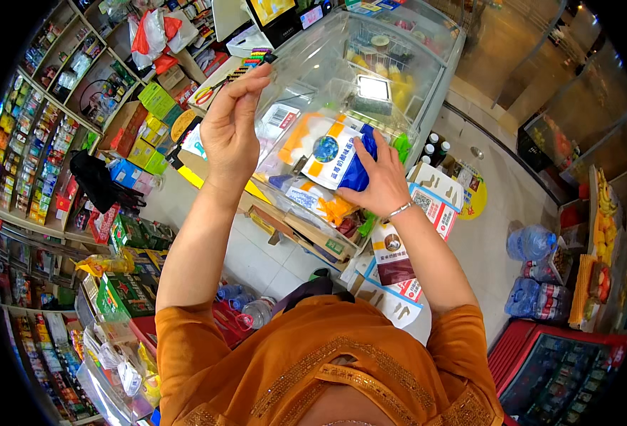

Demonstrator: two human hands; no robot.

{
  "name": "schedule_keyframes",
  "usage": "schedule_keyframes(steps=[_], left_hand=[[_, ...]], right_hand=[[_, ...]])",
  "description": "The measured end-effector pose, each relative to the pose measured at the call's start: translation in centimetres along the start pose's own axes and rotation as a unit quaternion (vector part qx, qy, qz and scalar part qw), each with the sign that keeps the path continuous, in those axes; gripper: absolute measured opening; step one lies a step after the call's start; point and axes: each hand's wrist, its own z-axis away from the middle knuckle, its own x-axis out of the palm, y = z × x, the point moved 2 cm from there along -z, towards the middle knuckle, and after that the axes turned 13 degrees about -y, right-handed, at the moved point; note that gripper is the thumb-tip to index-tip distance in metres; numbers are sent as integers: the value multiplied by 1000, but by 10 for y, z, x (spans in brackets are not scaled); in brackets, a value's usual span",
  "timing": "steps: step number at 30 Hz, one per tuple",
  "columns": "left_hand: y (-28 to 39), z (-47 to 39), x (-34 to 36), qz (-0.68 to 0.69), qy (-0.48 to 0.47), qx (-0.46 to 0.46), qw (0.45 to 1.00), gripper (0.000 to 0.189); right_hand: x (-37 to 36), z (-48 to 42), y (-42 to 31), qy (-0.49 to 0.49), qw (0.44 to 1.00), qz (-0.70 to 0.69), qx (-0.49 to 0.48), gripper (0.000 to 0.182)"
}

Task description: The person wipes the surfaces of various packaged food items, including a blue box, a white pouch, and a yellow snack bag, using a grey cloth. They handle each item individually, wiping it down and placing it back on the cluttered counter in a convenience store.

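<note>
My left hand (236, 125) is raised over the counter's left side, thumb against bent fingers, with nothing visible in it. A black tip shows behind its fingertips. My right hand (385, 178), with a bracelet at the wrist, grips the blue end of a white, blue and orange food pouch (327, 150) between thumb and fingers. This pouch bears a blueberry picture and lies tilted over a clear plastic bin holding other bagged goods. An orange-and-white packet (298, 139) lies to its left. A brown-and-white pouch (393, 253) is below my right forearm.
A glass-topped display case (441, 69) stands ahead, with a screen (272, 10) at its back left. Scissors (205, 95) lie beside my left hand. Dark bottles (435, 146) stand right of the bin. Stocked shelves (87, 88) fill the left; large water bottles (531, 242) stand at right.
</note>
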Motion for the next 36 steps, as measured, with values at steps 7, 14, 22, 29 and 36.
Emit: schedule_keyframes(steps=[7, 14, 22, 29, 36], left_hand=[[-1, 1, -4, -18, 14, -5, 1000, 17], [15, -3, 13, -113, -16, 19, 993, 15], [34, -4, 44, -184, -92, 88, 975, 18], [30, -4, 40, -184, -70, 71, 978, 17], [28, -1, 43, -202, -80, 83, 973, 16]], right_hand=[[-20, -39, 64, 44, 992, -83, 86, 74], [0, -59, 85, 84, 989, -83, 90, 80], [-9, -47, 58, 134, 978, 103, 120, 56], [-4, -20, 56, 58, 982, 128, 128, 68], [4, -27, 74, 182, 978, -80, 58, 56]])
